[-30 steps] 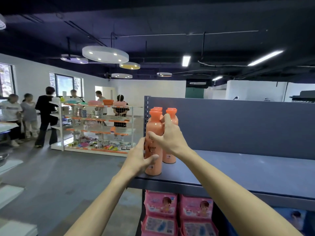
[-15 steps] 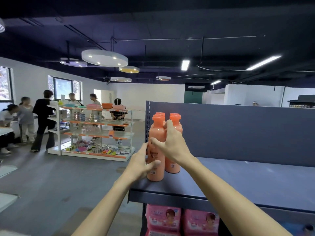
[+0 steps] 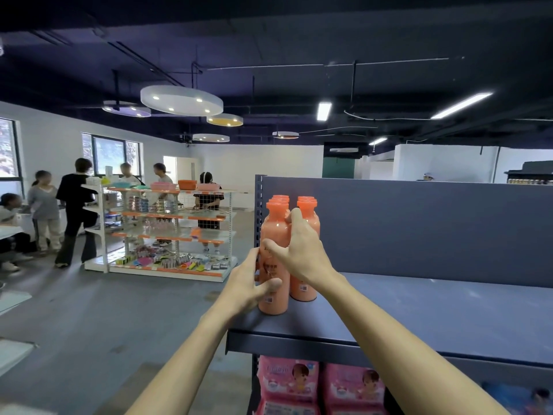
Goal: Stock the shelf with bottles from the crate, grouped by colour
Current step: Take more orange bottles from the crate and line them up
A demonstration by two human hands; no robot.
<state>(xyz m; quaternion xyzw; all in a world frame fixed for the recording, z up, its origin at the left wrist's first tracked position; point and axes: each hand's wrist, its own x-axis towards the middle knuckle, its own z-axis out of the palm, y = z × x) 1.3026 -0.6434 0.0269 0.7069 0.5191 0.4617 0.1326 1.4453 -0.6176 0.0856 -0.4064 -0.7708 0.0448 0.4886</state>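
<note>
Orange bottles (image 3: pixel 308 229) stand clustered at the left end of the grey shelf (image 3: pixel 434 310), against its back panel. The left hand (image 3: pixel 250 284) grips the front bottle (image 3: pixel 273 232) low on its body, thumb across the label. The right hand (image 3: pixel 302 250) wraps that same bottle higher up, fingers reaching between the necks. Pink packages (image 3: pixel 288 387) sit on the tier below.

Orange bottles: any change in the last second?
No visible change. Both hands keep their hold on the front orange bottle at the shelf's left end: left hand low on its side, right hand higher up. The other bottles stand as before; only the camera shifted.
</note>
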